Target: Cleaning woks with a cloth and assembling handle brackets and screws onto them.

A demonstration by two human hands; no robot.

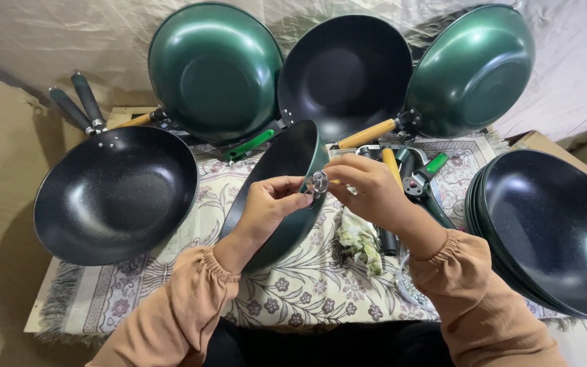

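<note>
Left hand (266,204) grips the tilted green pan (287,197) by its rim; right hand (368,190) pinches a small shiny metal fitting (319,181) against that rim. The pan looks rigid, fairly heavy, slick-coated; the rim seems the safest hold. Behind it lean more pans (215,68).

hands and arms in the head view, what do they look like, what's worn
Both hands, left hand and right hand, are bare, with no gloves visible. Each arm wears a loose peach-orange long sleeve, gathered at the wrist into an elastic ruffled cuff.
</note>
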